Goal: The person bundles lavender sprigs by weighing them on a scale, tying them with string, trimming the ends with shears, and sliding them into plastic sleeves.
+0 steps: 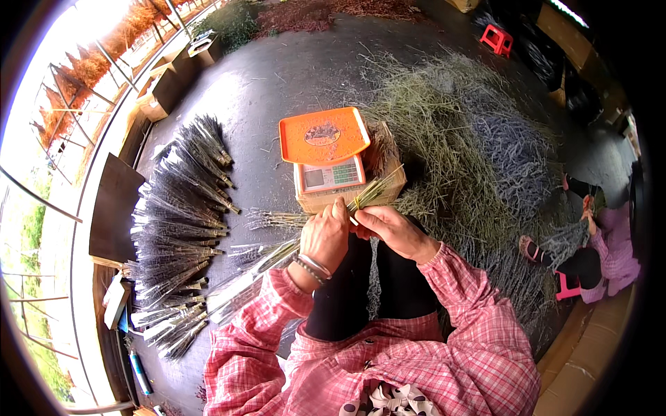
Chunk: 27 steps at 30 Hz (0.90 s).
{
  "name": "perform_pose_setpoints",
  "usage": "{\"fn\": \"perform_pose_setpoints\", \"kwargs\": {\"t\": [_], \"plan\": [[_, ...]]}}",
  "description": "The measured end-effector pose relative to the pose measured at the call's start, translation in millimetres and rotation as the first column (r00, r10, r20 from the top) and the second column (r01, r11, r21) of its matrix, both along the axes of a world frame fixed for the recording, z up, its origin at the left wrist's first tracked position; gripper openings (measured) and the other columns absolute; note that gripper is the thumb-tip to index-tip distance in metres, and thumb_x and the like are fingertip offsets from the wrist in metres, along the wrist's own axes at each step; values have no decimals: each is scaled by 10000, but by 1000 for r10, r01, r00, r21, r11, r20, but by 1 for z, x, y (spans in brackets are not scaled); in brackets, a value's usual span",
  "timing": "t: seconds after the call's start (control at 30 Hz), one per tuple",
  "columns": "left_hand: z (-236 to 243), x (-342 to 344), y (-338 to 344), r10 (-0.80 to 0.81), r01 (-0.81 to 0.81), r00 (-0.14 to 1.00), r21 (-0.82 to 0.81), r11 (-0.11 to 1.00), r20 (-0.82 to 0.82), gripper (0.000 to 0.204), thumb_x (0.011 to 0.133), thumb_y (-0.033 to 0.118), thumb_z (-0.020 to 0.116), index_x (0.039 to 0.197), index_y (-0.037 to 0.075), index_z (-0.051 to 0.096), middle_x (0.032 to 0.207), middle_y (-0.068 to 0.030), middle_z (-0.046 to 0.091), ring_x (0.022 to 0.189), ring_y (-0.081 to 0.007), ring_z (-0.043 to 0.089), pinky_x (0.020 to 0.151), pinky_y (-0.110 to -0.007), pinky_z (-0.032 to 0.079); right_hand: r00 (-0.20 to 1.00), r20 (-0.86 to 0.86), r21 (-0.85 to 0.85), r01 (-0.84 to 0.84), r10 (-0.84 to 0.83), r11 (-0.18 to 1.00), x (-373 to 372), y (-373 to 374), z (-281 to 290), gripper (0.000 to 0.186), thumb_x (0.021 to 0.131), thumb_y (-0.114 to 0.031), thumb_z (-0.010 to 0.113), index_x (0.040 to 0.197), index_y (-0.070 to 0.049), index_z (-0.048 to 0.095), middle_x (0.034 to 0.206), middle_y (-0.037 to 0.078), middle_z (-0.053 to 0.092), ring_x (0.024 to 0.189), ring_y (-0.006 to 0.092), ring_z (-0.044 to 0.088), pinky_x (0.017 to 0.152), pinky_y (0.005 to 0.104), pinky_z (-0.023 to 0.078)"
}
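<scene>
Dried green-grey stem bundle (361, 197) pinched in both grips: left hand (325, 236) clenched around stems, right hand (388, 229) pinching beside it. Loosened hold risks stems splaying, scattering floorward.

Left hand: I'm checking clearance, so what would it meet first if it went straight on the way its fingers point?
Probably the tan box under the orange-topped weighing scale, directly ahead of the left hand; depth is unclear.
</scene>
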<state>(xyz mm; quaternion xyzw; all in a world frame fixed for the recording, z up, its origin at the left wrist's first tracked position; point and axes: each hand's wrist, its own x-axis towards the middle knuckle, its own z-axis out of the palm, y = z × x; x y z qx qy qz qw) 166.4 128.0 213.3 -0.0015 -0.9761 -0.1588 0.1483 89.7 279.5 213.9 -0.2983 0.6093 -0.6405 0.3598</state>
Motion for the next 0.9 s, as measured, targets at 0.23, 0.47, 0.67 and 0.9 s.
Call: {"fn": "perform_pose_setpoints", "kwargs": {"t": [0.23,0.47,0.67,0.9], "plan": [[-2,16,18,-9,-1,991,-74,997,-134,507,772,100,518,1199,-142,389,870,-174,548,781,-329,572,707,-378,450,991,104,-40,94,-90,995,7,-3,-35,153,886,-106,544,812,16,599,723,-2,554,627,76,480,590,209,397],[-9,19,1,-114,169,981,403,899,-157,295,905,180,474,1113,-29,497,912,-265,590,786,-410,579,671,-426,470,759,-495,-202,372,-422,906,33,-11,-28,95,843,-40,558,889,27,609,776,97,625,647,165,584,559,279,439],[5,22,-12,-119,5,987,711,704,111,196,917,176,509,850,-6,537,627,-38,544,519,-115,471,478,-252,362,430,-730,-293,503,-530,813,52,-27,-28,49,806,8,521,826,12,476,760,197,489,693,406,535,575,443,433],[17,26,-26,-322,-233,908,962,141,267,262,913,255,530,888,-1,582,666,-17,535,550,-116,517,502,-228,396,597,-690,-225,362,-410,905,48,-9,-7,96,813,-51,565,740,0,531,710,162,566,650,316,580,551,377,438]]}}
